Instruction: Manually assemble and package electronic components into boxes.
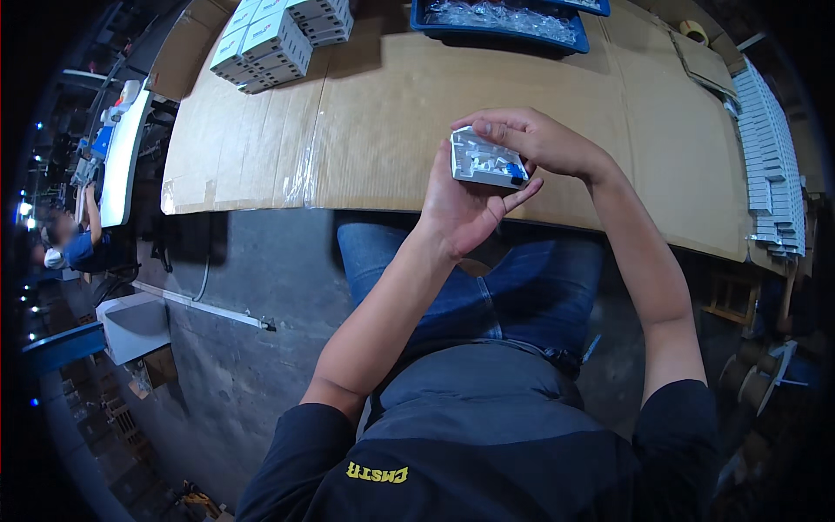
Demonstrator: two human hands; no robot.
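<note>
A small white box point(470, 178), its top showing clear plastic and a blue part point(514, 170) at the right corner, is held just above the near edge of the cardboard-covered table. From below and the left, my left hand point(458, 207) cradles it, the thumb and fingers bent round its sides. My right hand point(548, 142) curls over the far and right edges of the same box, gripping it there. Its fingertips are partly hidden behind the box.
White printed boxes point(265, 43) are stacked at the back left of the cardboard point(383, 130). A blue tray point(496, 39) of clear plastic pieces stands at the back. On the right rises a long stack of white pieces point(770, 161). A tape roll point(693, 32) lies far right. Another person point(78, 248) works at left.
</note>
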